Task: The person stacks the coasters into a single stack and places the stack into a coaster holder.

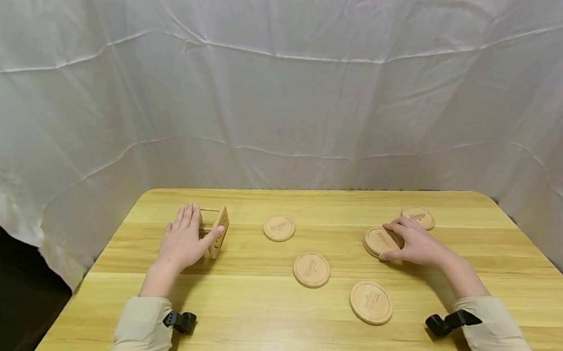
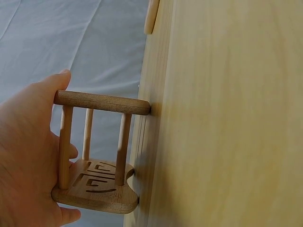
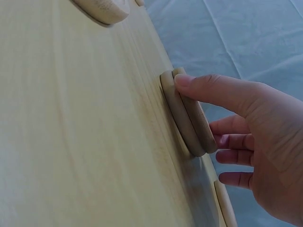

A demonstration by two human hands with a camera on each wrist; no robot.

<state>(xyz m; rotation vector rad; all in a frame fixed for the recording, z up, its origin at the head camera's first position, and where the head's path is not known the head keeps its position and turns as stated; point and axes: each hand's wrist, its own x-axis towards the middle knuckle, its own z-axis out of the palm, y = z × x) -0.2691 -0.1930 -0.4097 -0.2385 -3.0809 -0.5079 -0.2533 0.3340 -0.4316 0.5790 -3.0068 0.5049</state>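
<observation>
My left hand (image 1: 182, 245) grips a small wooden coaster holder (image 1: 220, 231) at the table's far left, thumb on one side panel and fingers across the other. In the left wrist view the holder (image 2: 94, 191) shows cut-out slots and thin posts, with no coaster inside. Over on the right, my right hand (image 1: 417, 243) pinches a round wooden coaster (image 1: 380, 240) between thumb and fingertips. That coaster (image 3: 195, 111) lies on top of a second coaster (image 3: 181, 116), which rests on the table. Engraved marks are on the upper face.
Single coasters lie apart on the wooden table (image 1: 255, 325): one at centre back (image 1: 279, 228), one in the middle (image 1: 312, 270), one nearer the front (image 1: 370, 302), and one behind the right hand (image 1: 419, 217). A pale curtain (image 1: 274, 97) hangs behind the table.
</observation>
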